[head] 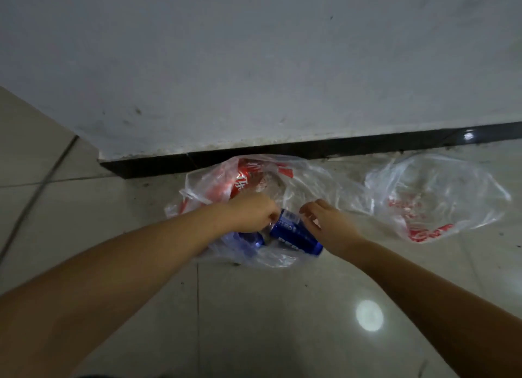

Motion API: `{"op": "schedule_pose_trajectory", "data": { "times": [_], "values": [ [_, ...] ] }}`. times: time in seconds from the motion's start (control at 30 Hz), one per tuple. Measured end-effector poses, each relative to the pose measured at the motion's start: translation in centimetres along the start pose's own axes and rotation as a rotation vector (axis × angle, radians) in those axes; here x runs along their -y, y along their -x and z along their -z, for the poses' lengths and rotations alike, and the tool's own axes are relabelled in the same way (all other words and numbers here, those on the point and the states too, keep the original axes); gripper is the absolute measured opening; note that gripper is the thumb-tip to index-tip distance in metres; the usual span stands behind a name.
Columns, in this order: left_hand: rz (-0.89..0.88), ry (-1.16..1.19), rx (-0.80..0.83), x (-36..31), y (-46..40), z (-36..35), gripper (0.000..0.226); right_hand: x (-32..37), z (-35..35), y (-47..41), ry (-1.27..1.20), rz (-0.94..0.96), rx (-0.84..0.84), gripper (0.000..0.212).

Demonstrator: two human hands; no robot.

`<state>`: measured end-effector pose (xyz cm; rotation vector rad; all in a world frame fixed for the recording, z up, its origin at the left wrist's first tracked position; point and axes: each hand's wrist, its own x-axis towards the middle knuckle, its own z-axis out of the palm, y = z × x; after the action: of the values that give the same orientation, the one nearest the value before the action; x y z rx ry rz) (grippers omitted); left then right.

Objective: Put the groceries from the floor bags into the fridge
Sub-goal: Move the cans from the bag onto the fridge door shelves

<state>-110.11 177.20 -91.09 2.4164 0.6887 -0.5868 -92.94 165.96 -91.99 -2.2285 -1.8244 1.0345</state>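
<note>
Two bare forearms come in from the lower corners of the frame over pale glossy floor tiles [268, 321], which carry a round glare spot at lower right. They meet at centre frame over a clear plastic bag with red print [305, 180] lying crumpled on the floor.

At the bag's near edge lies a blue Pepsi can [293, 235] on its side, its long axis running from upper left to lower right, the top end towards the upper left. Just left of it a second blue can [250, 239] shows through the plastic, largely hidden under the left wrist; its direction cannot be told.

The left hand [252, 212] has its fingers curled down at the top end of the blue Pepsi can, pinching at its rim or at the plastic there; which of the two cannot be told. The right hand [329, 222] is partly open, fingers loosely bent and spread, fingertips at the can's upper right side, touching or just short of it.

Farther into the bag, towards its upper left, a red Coca-Cola can [248, 178] lies tilted under the film. To the right, well apart, a second clear plastic bag with red lettering [435, 194] lies slack, with bare tile between the two bags and in front of them.

Behind both bags runs a black skirting strip [310, 149] touching the first bag's far edge, and above it a scuffed white wall [254, 53] whose corner ends at left of frame, where tile continues.
</note>
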Motion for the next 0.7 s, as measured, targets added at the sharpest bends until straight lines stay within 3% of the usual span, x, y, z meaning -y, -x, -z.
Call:
{"op": "schedule_pose_trajectory", "data": {
  "times": [0.07,0.13,0.2,0.33,0.47,0.57,0.7],
  "values": [
    [-0.048,-0.058,0.154,1.7,0.4,-1.3,0.019,-0.5,-1.0,-0.7,0.091,0.022,0.079,0.043],
    [-0.068,0.029,0.209,2.3,1.9,-2.5,0.022,-0.7,-1.5,-0.2,0.147,-0.007,0.149,0.061],
    [-0.07,0.035,0.183,2.6,3.3,-3.5,0.036,-0.7,-2.0,0.7,0.16,-0.055,0.18,0.072],
    [-0.116,-0.336,0.085,3.4,3.3,-5.8,0.06,-1.1,-3.2,0.9,0.15,-0.15,0.237,0.088],
    [-0.156,-0.539,-0.018,3.9,2.2,-7.2,0.068,-0.9,-3.4,-0.1,0.028,-0.157,0.132,0.081],
    [-0.111,-0.334,-0.11,4.3,2.4,-6.9,0.069,-0.3,-2.6,-0.1,-0.074,-0.147,0.033,0.076],
    [-0.008,0.274,-0.393,4.7,3.4,-6.2,0.058,0.8,-1.2,-0.3,-0.17,-0.148,-0.101,0.075]
  ]
}}
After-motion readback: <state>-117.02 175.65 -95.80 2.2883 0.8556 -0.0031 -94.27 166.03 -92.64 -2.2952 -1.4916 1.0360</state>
